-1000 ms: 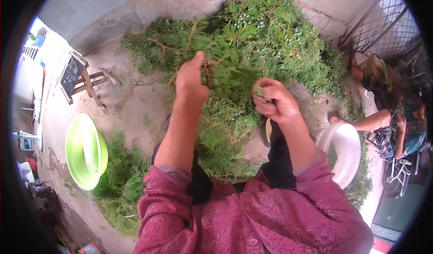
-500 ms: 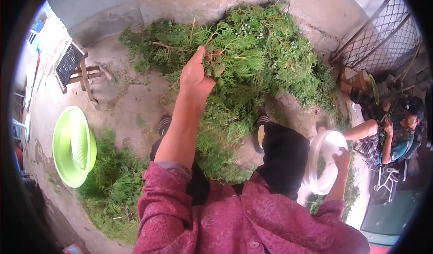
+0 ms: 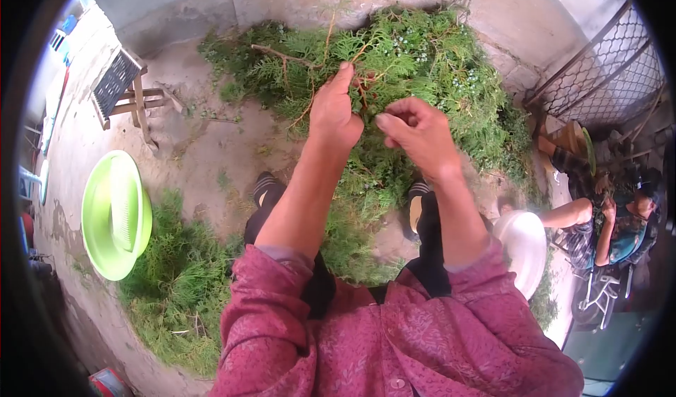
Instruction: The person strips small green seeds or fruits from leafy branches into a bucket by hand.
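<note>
My left hand is closed around the stem of a leafy evergreen branch, held out over the heap. Flat, scaly green sprays fan out past its fingers. Just to the right, my right hand is curled with thumb and fingertips pinched together, close to the branch; what lies in the pinch is too small to make out. Beneath and beyond both hands spreads a big heap of evergreen cuttings dotted with small pale-blue cones. A white bucket stands by my right leg.
On the left are a light-green basin with a basket inside, loose green sprigs on the ground, and a small stool. Another person sits at the right by a wire-mesh panel. A concrete wall closes the back.
My right hand has left the white bucket and come up beside my left hand at the branch. My left hand still holds the branch, and the view has shifted slightly.
</note>
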Demonstrator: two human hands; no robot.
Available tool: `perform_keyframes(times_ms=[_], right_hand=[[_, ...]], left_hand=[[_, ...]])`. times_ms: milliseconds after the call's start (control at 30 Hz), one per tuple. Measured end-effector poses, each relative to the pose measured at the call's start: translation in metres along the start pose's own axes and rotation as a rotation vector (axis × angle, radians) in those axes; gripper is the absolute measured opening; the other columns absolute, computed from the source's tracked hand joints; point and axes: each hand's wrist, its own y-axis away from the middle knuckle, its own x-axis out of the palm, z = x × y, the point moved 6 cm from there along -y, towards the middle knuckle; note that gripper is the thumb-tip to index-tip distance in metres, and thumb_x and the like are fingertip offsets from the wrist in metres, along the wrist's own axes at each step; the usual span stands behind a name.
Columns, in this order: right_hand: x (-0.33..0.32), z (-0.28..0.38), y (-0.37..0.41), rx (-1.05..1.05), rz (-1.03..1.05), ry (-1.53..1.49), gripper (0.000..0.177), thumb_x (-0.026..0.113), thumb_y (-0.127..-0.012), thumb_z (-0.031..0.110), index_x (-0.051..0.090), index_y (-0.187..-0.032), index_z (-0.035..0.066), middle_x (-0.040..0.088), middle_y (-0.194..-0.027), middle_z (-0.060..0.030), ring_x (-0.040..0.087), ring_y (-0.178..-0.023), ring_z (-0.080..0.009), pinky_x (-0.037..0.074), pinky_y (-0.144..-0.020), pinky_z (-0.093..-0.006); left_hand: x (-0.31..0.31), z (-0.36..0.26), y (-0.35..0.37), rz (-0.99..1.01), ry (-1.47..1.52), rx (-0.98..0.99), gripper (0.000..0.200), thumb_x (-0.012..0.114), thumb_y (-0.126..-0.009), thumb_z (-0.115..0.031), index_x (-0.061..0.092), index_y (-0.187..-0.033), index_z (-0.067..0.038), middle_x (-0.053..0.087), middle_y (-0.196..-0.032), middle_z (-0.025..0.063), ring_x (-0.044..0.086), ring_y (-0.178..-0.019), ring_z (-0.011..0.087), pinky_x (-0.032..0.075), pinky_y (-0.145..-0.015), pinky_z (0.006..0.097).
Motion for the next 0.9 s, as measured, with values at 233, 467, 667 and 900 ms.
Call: perform_keyframes(times_ms=[233, 467, 667, 900], right_hand=[[0.014, -0.007, -0.023, -0.131, -0.099, 0.296, 0.023, 0.069, -0.072, 0.019, 0.059, -0.078, -0.001, 0.059, -0.065, -0.0036, 0.051, -0.053, -0.0074, 0.043, -0.05, -0.0242], [0.021, -0.01, -0.02, -0.061, -0.061, 0.07, 0.013, 0.062, -0.079, 0.011, 0.055, -0.083, 0.0, 0.057, -0.064, -0.0032, 0.051, -0.053, -0.006, 0.042, -0.047, -0.0217], [0.027, -0.014, -0.018, -0.062, -0.105, -0.031, 0.014, 0.06, -0.08, 0.011, 0.054, -0.083, -0.001, 0.056, -0.066, -0.0028, 0.05, -0.053, -0.0062, 0.041, -0.046, -0.0214], [0.02, -0.005, 0.002, 0.005, 0.045, -0.074, 0.013, 0.059, -0.079, 0.01, 0.053, -0.087, 0.002, 0.053, -0.067, -0.0023, 0.048, -0.05, -0.0082, 0.04, -0.046, -0.0212]], left_hand=[[-0.001, -0.011, 0.003, 0.014, 0.01, 0.072, 0.023, 0.045, -0.09, -0.021, 0.053, -0.097, 0.0, 0.059, -0.091, 0.0106, 0.056, -0.082, 0.0194, 0.046, -0.076, 0.0328], [-0.001, -0.01, 0.006, 0.004, 0.023, 0.043, 0.022, 0.049, -0.088, -0.021, 0.054, -0.097, 0.0, 0.061, -0.089, 0.0115, 0.056, -0.079, 0.0191, 0.045, -0.073, 0.0313], [-0.006, -0.009, 0.004, -0.038, 0.032, 0.042, 0.023, 0.046, -0.089, -0.021, 0.052, -0.096, 0.0, 0.06, -0.091, 0.0126, 0.056, -0.078, 0.0207, 0.045, -0.073, 0.033], [-0.012, -0.034, 0.006, -0.183, 0.109, 0.078, 0.027, 0.042, -0.092, -0.024, 0.051, -0.097, 0.0, 0.059, -0.09, 0.0117, 0.055, -0.08, 0.023, 0.046, -0.07, 0.0386]])
